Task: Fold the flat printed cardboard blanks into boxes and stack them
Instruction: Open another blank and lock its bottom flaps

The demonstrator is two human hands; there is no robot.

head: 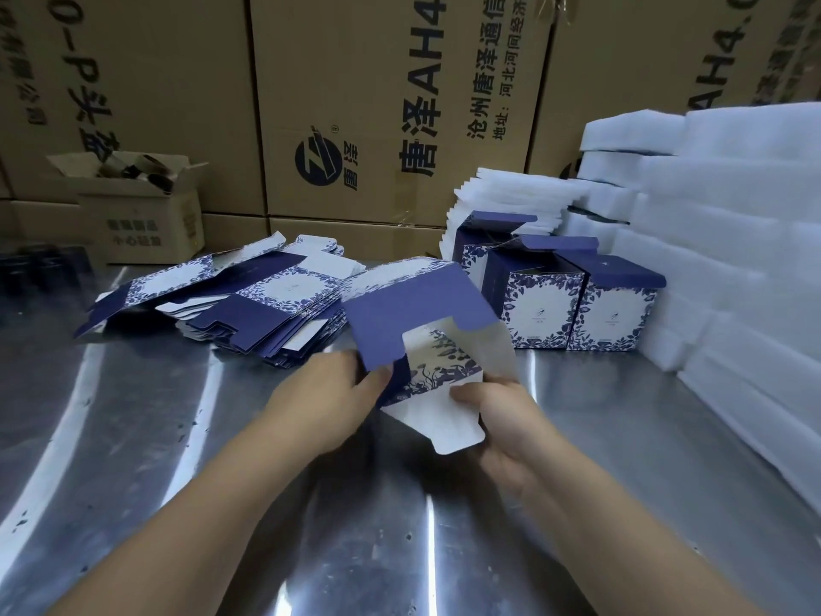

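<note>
Both hands hold one blue-and-white printed cardboard blank [413, 313] above the metal table [177, 437], partly opened into a sleeve. My left hand [328, 393] pinches its dark blue flap at the left edge. My right hand [497, 415] grips the white bottom flap from the right, thumb on top. A messy pile of flat blanks [249, 300] lies behind and to the left. Three folded boxes [559, 300] stand upright with lids open at the right rear.
Stacks of white foam sheets [719, 242] rise along the right side and behind the folded boxes. Large brown shipping cartons [377, 104] wall off the back. A small open carton [142, 206] sits at the back left.
</note>
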